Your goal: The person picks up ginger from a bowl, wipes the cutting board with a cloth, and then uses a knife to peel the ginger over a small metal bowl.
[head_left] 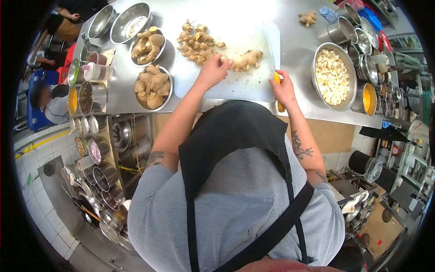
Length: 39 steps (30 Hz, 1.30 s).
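Note:
My left hand is over the cutting board, its thumb and fingers closed on the left end of a piece of ginger. More knobbly ginger is heaped on the board just beyond that hand. At the board's right edge, my right hand is wrapped round the yellow handle of a knife. The blade appears to point away from me along the board's edge, but glare blurs its outline. Small dark crumbs lie on the board near the ginger.
Two bowls of ginger stand left of the board, with metal bowls behind. On the right is a large bowl of peeled garlic cloves. A loose ginger piece lies far right, near stacked metal pots. Other people are at far left.

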Each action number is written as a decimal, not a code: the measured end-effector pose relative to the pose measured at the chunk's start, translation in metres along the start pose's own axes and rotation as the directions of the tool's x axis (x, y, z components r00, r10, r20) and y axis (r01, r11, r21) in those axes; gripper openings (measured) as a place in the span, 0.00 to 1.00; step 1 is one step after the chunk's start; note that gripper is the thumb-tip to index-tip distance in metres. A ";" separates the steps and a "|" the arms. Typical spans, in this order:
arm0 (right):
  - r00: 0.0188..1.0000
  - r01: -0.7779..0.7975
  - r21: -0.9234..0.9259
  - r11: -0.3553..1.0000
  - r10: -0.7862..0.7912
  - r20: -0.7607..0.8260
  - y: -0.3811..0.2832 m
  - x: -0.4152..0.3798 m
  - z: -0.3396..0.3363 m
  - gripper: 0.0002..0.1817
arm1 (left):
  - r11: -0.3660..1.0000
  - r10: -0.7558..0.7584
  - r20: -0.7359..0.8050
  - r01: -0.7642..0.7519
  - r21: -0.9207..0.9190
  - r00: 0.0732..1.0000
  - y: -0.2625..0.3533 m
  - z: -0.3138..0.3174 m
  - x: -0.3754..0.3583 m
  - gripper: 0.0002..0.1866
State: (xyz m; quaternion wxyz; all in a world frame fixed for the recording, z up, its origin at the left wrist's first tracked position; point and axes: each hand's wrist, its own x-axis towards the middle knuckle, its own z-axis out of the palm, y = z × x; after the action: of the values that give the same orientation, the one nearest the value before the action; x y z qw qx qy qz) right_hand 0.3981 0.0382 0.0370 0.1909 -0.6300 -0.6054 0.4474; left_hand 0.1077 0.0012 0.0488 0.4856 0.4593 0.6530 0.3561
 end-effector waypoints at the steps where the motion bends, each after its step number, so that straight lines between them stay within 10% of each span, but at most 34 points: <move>1: 1.000 0.005 0.007 1.000 -0.005 -0.001 -0.001 0.000 -0.001 0.25 | 0.999 0.000 0.007 0.000 -0.045 1.000 -0.005 0.000 0.002 0.18; 17: 0.990 0.024 0.104 0.994 -0.009 -0.143 0.011 0.002 0.001 0.19 | 0.730 -0.189 0.214 0.283 -0.623 0.958 -0.011 0.028 0.000 0.16; 26: 0.997 -0.079 0.019 0.997 0.079 -0.005 -0.015 -0.008 -0.005 0.20 | 0.954 -0.250 0.256 0.192 0.230 0.934 0.019 0.012 -0.010 0.24; 29: 0.989 -0.140 -0.041 0.989 0.142 0.034 -0.043 -0.013 -0.014 0.21 | 0.899 0.055 0.061 -0.076 0.432 0.997 -0.019 0.025 -0.002 0.28; 39: 0.925 0.254 -0.394 0.883 -0.340 -0.167 -0.017 -0.002 0.003 0.22 | 0.874 0.221 -0.119 -0.143 0.465 0.968 0.008 0.053 0.033 0.39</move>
State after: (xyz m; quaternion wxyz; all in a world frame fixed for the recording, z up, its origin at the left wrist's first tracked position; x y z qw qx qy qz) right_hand 0.3857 0.0388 0.0494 0.2062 -0.6011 -0.7413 0.2157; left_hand 0.1574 0.0360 0.0316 0.2725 0.5874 0.7103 0.2760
